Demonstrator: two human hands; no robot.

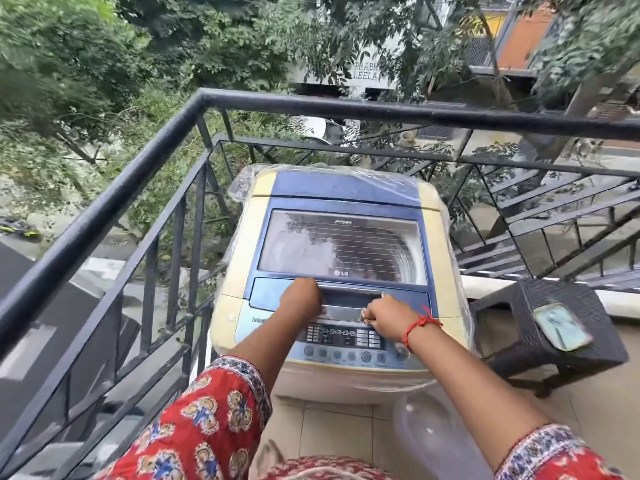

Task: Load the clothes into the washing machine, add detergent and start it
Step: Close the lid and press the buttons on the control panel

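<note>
on balcony by railing [311, 105] — left hand [302, 296], right hand [385, 317] grip washing machine [239, 265] lid handle [349, 308]

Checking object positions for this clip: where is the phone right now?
In the head view the phone lies flat on the dark woven stool, to the right of the washing machine, away from both hands.

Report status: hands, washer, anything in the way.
Both hands, left and right, gripping lid handle. Washer lid shut. Nothing blocking.
</note>
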